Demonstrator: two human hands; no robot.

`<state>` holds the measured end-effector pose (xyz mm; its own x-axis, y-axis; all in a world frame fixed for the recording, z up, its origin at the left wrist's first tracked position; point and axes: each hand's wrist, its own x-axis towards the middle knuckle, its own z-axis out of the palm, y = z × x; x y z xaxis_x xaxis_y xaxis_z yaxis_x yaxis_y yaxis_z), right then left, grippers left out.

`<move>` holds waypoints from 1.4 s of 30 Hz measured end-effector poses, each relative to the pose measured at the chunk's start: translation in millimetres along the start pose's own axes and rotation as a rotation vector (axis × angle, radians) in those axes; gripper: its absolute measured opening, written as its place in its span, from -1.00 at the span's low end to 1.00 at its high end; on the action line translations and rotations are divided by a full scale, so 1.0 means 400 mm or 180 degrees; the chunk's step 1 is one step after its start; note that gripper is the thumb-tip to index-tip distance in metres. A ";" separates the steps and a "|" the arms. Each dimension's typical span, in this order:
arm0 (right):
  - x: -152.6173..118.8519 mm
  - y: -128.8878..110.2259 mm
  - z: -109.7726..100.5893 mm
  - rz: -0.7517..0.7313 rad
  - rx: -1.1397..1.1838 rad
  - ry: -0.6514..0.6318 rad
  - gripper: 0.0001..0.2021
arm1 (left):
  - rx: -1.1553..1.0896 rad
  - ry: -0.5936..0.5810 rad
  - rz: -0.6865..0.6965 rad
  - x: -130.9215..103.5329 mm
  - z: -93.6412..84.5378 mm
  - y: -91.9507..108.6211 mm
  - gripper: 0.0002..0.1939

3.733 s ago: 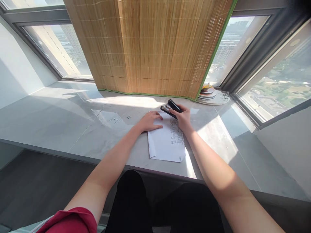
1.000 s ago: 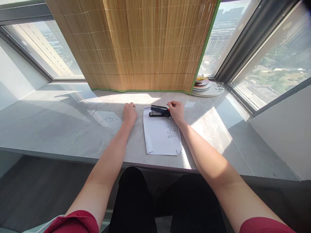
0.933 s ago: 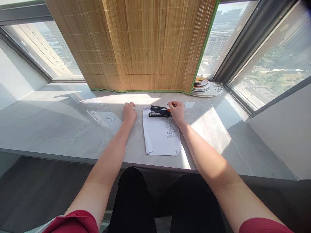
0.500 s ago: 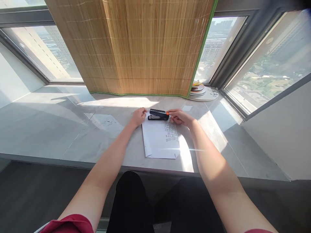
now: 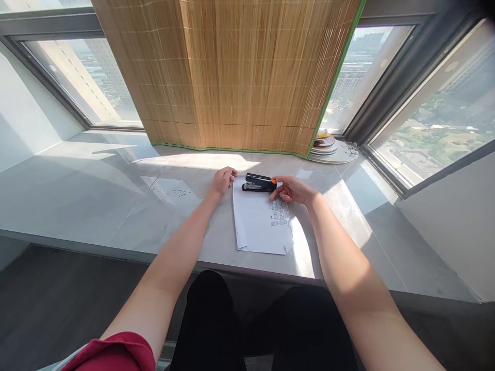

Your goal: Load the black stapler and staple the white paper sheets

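A black stapler (image 5: 258,183) with an orange part at its rear end lies across the top of some white paper (image 5: 257,226). Rows of small dark marks, apparently staples, run down the paper's right side. My right hand (image 5: 296,190) grips the stapler's rear end, with one finger at the orange part and other fingers curled below. At the paper's upper left corner, my left hand (image 5: 223,181) has its fingers closed together on the edge. Exactly how the fingertips meet the sheet is too small to see.
Small loose bits (image 5: 181,192), perhaps staples, lie on the grey stone ledge (image 5: 166,221) to the left. A stack of plates (image 5: 325,147) stands at the back right, by the window. A bamboo blind (image 5: 240,77) hangs above the ledge's back.
The view has turned slightly left, so everything sits further right. My right hand's lower fingers have shifted on and beside the stapler's rear. The left hand remains at the paper's corner.
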<state>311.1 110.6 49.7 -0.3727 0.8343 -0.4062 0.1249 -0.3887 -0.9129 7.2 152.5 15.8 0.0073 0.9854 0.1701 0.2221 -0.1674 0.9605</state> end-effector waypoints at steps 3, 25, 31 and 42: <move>-0.003 -0.006 0.008 0.0065 -0.0045 -0.0020 -0.65 | -0.0223 0.0045 -0.0100 0.001 0.000 0.005 -0.67; 0.080 0.039 0.090 -0.2590 -0.2180 0.1137 -0.72 | -0.2046 0.0059 -0.0395 -0.009 -0.014 0.033 -0.48; 0.085 0.043 0.125 -0.3762 -0.2513 0.2106 -0.84 | -0.2649 -0.0348 -0.0816 0.001 -0.026 0.030 -0.42; 0.096 0.050 0.135 -0.4076 -0.4158 0.1814 -0.36 | -0.2584 -0.0675 -0.1018 -0.005 -0.025 0.031 -0.64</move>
<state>249.7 113.6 17.9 -0.5217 0.4578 0.7199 0.6739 0.7386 0.0187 0.3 148.3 29.8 0.2612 0.9602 -0.0991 -0.5129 0.2250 0.8284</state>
